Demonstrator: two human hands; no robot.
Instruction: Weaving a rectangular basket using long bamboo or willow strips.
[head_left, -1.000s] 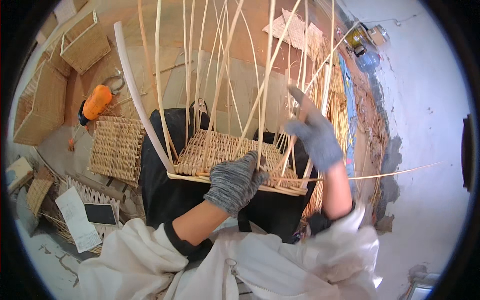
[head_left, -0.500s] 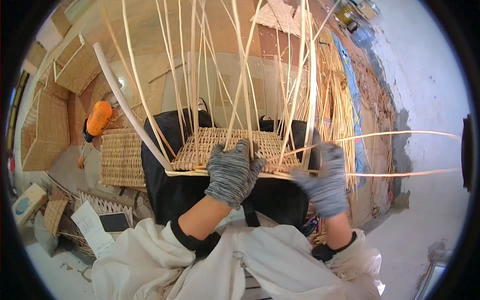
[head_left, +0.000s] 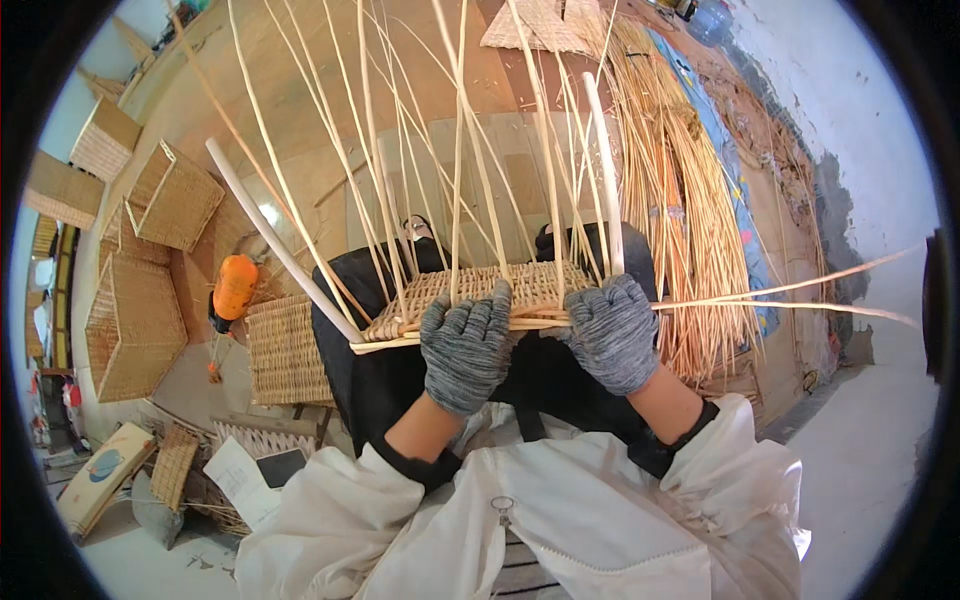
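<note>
Across my lap rests a half-made wicker basket (head_left: pixel 490 282), its woven base surrounded by tall upright stakes. A thick pale corner post (head_left: pixel 275 230) leans outward at the left, and another thick post (head_left: pixel 603 170) rises at the right. My left hand (head_left: pixel 467 350), in a grey knit glove, is closed over the near edge, fingers wrapped on the rim. My right hand (head_left: pixel 612 335), gloved alike, grips the near right corner. Two long willow rods (head_left: pixel 780 300) run out to the right from under it. The fingertips' exact hold on the rods is partly hidden.
A large bundle of willow rods (head_left: pixel 690 230) lies on the floor at the right. An orange tool (head_left: pixel 236 287) and a woven panel (head_left: pixel 288 350) are at the left. Finished wicker baskets (head_left: pixel 137 325) stand farther left. A dark phone (head_left: pixel 281 467) lies on white paper.
My right hand has come in from the rods at the right to the basket's near right corner. The rods now slant slightly differently. My left hand stays on the rim; the whole view has shifted.
</note>
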